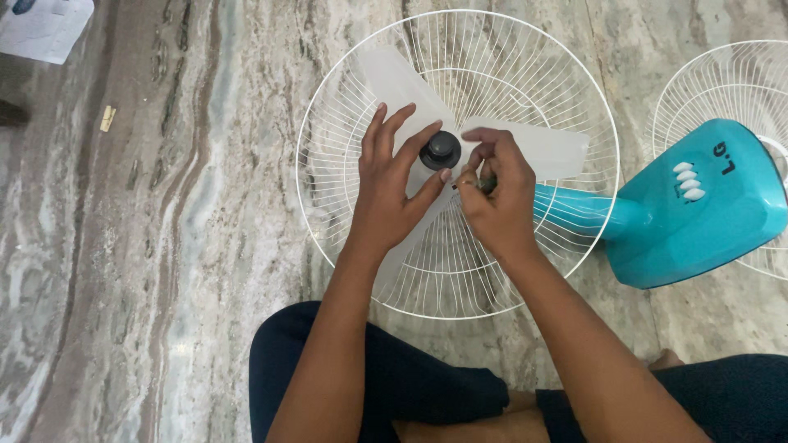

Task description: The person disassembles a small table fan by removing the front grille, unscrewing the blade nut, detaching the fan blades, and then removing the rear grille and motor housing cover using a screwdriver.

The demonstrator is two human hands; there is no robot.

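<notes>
Head view, left hand: the left hand (392,184) lies flat on the translucent white fan blade (394,82), fingers spread and reaching up toward the hub; its grip is apart, pressing down and clamped on nothing.
Head view, black cap: the round black cap (441,150) sits at the centre of the blade, just beside the left index finger and thumb; whether the fingertips touch it I cannot tell.
Head view, right hand: the right hand (492,193) is curled just right of the cap, its fingers drawn together around a small dark object (486,185) that is mostly hidden; what the object is cannot be told.
Head view, blade: three pale lobes spread from the hub, one up and left, one to the right, one down under the left palm.
Head view, rear guard: the white wire guard (328,123) lies flat on the floor as a round cage under and around the blade.
Head view, fan body: the turquoise fan body (698,221) lies on its side at the right, its neck running in under the guard toward the right hand; pale buttons show on its top.
Head view, second guard: another white wire guard (722,82) lies at the right edge, partly behind the turquoise body.
Head view, floor: the marble floor (164,246) is streaked grey and brown; a sheet of paper (45,29) lies in the far left corner.
Head view, person: dark trousers (410,385) cover the folded legs at the bottom edge.
</notes>
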